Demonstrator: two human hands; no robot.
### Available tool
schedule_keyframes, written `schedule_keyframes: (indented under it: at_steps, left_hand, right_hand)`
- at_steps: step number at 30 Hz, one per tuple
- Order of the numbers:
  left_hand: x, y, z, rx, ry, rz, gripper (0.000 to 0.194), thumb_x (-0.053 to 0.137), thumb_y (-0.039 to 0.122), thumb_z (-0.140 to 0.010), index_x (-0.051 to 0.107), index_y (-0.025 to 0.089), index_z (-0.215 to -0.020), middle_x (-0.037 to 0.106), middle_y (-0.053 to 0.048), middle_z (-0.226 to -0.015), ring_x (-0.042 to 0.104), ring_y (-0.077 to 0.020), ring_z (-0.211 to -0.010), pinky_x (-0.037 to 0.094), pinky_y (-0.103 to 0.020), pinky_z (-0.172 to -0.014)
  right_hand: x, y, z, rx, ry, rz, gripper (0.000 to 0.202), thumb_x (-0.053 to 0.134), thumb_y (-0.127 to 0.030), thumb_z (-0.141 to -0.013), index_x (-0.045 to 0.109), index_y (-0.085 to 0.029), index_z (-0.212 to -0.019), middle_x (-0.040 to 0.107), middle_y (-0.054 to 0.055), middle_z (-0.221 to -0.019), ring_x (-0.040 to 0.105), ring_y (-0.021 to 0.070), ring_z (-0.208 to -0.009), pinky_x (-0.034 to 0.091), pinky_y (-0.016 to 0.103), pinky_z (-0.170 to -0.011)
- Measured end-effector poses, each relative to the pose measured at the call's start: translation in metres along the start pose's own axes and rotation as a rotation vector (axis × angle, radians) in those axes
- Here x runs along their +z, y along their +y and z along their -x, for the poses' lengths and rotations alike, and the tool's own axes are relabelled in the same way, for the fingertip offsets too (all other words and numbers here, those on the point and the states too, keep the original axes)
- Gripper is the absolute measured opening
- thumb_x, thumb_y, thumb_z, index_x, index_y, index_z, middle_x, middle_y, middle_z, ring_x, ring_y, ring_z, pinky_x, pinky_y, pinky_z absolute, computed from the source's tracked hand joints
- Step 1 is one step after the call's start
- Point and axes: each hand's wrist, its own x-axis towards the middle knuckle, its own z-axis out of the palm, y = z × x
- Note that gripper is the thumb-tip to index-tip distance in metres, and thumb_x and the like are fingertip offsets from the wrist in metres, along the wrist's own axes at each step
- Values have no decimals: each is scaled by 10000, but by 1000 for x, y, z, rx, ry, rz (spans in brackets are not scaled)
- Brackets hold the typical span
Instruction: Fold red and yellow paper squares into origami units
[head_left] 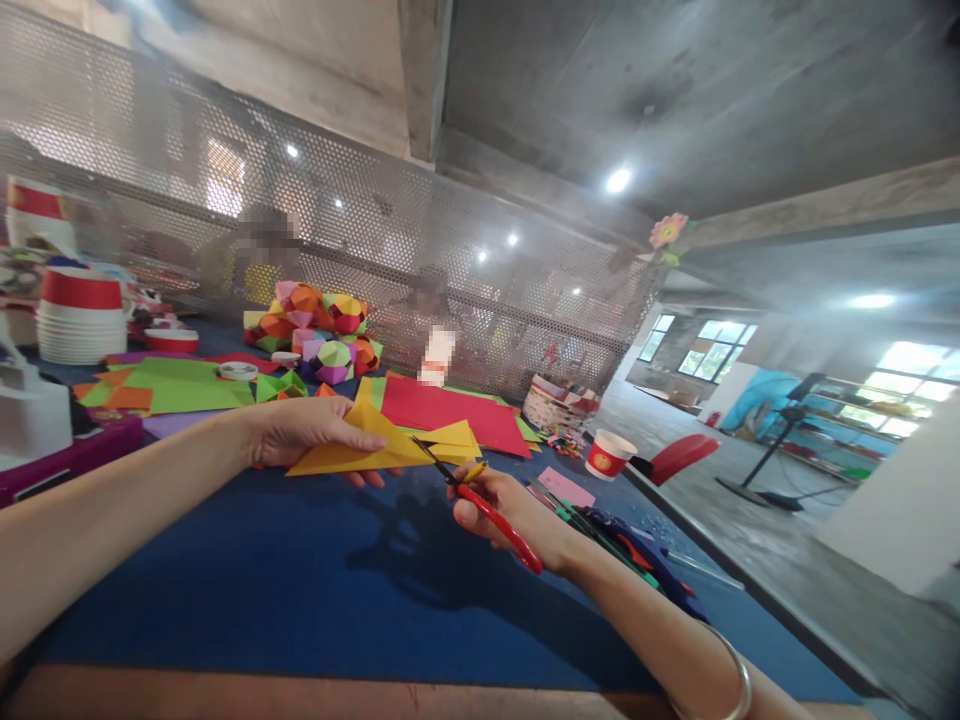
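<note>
A folded sheet of yellow paper [405,452] is pinched in my left hand [319,435], thumb on top and fingers underneath, above the blue table. My right hand [499,495] grips red-handled scissors [504,530]. Their dark blades reach the right part of the yellow paper; whether they are parted or closed on it I cannot make out. A small yellow piece shows by the scissors' pivot, against my right fingers. Both hands cast shadows on the blue tabletop [300,590].
Behind my hands lie red paper [457,412] and green paper [191,385]. Folded paper balls [330,360] stand at the back, stacked cups [81,318] at the left. Rightward are a basket [559,402], a paper cup [609,456], pink paper [566,487] and several tools. A perforated screen [480,240] stands behind.
</note>
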Motion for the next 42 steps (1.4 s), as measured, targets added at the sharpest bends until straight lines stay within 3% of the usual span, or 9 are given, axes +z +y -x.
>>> schedule_keyframes:
  at_steps: [13,20,31,35,42]
  left_hand:
    - [3,2,3,-5,9,-9,269,713,283,-854,784,114,-1051,821,-61,-1013,738,-139,-734,517,-195,-644]
    - [3,2,4,6,6,-21,290,743,327,-834,795,123,-1033,820,-79,-1012,734,-151,-732,535,-210,-655]
    - [-2,-3,-1,12,-30,-33,409,894,543,-673,843,242,-945,822,-75,-916,734,-212,-710,597,-297,-710]
    - [0,-2,1,7,-32,-11,405,901,504,-677,833,210,-947,822,-60,-874,725,-190,-689,598,-301,-750]
    - [4,-1,4,10,-29,-4,240,777,338,-825,811,156,-978,809,-16,-829,723,-137,-701,560,-252,-785]
  right_hand:
    - [1,1,0,18,20,48,626,703,-790,-758,488,-221,-905,419,-36,-779,333,112,-656,289,264,-587]
    - [3,-1,0,9,20,-20,637,739,-786,-723,508,-215,-885,429,-43,-760,375,107,-658,321,258,-592]
    - [6,6,-3,34,55,-92,580,824,-717,-681,573,-228,-865,488,-51,-682,427,104,-569,351,243,-513]
    - [6,8,-3,68,41,-85,597,821,-721,-681,558,-216,-862,502,-60,-673,405,73,-483,329,230,-454]
    - [6,7,-1,59,38,-108,594,849,-694,-669,566,-204,-849,515,-69,-663,396,59,-452,337,224,-436]
